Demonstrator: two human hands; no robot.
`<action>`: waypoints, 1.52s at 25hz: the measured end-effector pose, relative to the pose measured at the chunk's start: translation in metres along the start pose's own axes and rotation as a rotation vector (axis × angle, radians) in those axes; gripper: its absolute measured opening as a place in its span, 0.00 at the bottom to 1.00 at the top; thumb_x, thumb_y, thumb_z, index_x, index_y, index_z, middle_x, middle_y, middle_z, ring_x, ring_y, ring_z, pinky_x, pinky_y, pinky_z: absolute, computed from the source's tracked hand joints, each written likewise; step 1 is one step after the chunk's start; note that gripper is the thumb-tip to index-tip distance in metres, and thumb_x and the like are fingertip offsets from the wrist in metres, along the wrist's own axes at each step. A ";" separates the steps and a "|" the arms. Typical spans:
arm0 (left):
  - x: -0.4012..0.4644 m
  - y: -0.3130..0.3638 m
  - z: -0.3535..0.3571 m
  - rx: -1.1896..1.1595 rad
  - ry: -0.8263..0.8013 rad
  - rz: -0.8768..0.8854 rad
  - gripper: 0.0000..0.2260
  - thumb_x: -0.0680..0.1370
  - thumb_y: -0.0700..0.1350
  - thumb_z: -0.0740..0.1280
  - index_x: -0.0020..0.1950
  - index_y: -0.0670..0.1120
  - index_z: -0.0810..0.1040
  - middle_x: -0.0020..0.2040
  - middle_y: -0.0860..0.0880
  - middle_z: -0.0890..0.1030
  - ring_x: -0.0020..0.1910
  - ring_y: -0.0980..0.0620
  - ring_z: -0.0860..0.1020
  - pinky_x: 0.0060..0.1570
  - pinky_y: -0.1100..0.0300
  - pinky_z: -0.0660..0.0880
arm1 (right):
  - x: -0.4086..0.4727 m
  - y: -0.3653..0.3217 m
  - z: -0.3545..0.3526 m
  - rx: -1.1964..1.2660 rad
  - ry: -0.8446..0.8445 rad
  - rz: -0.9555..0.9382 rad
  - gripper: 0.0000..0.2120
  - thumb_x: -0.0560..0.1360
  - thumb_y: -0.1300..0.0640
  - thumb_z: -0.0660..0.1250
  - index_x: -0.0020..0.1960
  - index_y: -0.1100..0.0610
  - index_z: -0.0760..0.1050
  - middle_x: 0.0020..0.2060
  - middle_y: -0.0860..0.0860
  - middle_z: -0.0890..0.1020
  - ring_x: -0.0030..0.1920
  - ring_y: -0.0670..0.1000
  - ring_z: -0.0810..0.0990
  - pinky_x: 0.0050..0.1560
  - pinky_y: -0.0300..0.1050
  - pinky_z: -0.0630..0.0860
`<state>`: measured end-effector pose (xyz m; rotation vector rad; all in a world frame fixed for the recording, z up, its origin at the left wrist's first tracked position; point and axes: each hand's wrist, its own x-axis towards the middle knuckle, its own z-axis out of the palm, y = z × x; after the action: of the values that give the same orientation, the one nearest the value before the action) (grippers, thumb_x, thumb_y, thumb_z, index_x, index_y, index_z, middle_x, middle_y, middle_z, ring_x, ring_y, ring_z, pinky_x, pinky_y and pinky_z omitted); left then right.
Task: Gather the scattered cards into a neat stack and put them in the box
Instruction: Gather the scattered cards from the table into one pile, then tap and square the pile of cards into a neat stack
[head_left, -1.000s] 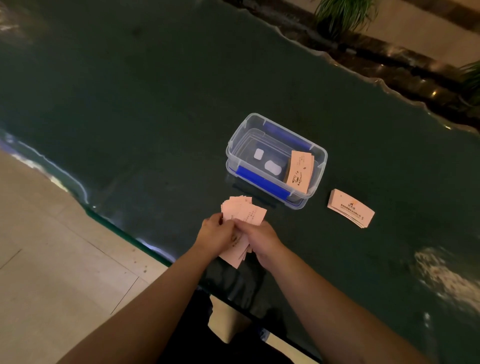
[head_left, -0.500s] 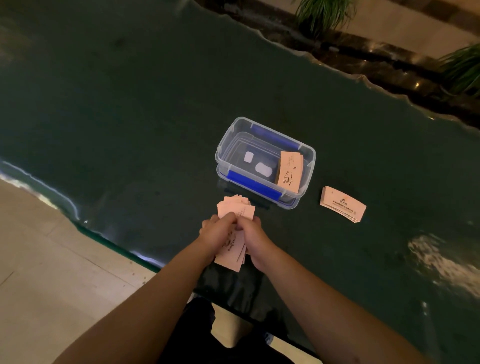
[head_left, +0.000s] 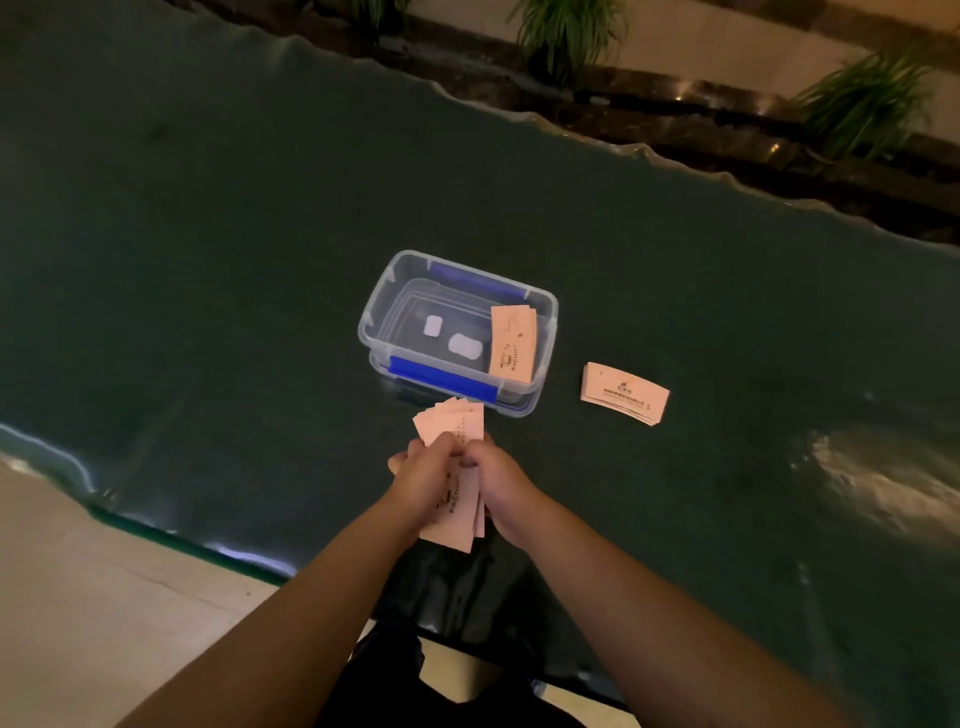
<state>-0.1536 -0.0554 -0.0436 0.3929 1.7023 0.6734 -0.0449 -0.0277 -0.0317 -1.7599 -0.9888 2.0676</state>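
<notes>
Both hands hold one bunch of pink cards (head_left: 457, 506) just above the near part of the dark green table. My left hand (head_left: 423, 478) grips its left side and my right hand (head_left: 498, 480) its right side. The cards' far ends fan out slightly beyond my fingers. Just beyond them stands a clear plastic box (head_left: 379, 312) with blue clips, open on top. A pink stack (head_left: 511, 343) leans inside at its right end. Another pink stack (head_left: 623, 392) lies flat on the table to the right of the box.
The dark green table (head_left: 208, 260) has a wavy edge and runs diagonally. Pale floor tiles (head_left: 78, 597) show at the lower left. Green plants (head_left: 571, 31) stand beyond the far edge. A bright reflection (head_left: 883, 478) sits on the table at right.
My hands have drawn closer together on the cards, and the fanned far ends have tightened into a narrower bunch. The view has shifted slightly; the box and the right stack lie still.
</notes>
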 end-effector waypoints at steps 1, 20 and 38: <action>-0.002 0.001 0.007 -0.001 -0.008 0.007 0.28 0.68 0.61 0.61 0.65 0.50 0.70 0.60 0.45 0.72 0.53 0.44 0.81 0.52 0.43 0.82 | -0.003 0.001 -0.008 0.026 -0.001 -0.015 0.24 0.84 0.54 0.57 0.80 0.47 0.66 0.60 0.54 0.85 0.55 0.56 0.86 0.53 0.55 0.84; -0.051 0.047 0.162 -0.577 -0.253 0.143 0.11 0.79 0.51 0.70 0.60 0.57 0.77 0.50 0.44 0.90 0.53 0.40 0.88 0.56 0.39 0.83 | -0.083 0.005 -0.193 0.615 0.004 -0.195 0.15 0.82 0.45 0.67 0.65 0.50 0.81 0.55 0.54 0.90 0.60 0.58 0.87 0.58 0.59 0.83; 0.050 0.129 0.178 -0.120 -0.310 -0.098 0.20 0.75 0.49 0.79 0.64 0.46 0.80 0.55 0.45 0.89 0.58 0.46 0.84 0.56 0.49 0.81 | 0.016 -0.055 -0.270 0.323 0.421 -0.094 0.14 0.70 0.60 0.83 0.52 0.57 0.83 0.46 0.53 0.91 0.49 0.53 0.89 0.45 0.48 0.85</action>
<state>-0.0059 0.1140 -0.0242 0.3094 1.3712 0.6054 0.1932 0.1114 -0.0199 -1.8239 -0.5673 1.5947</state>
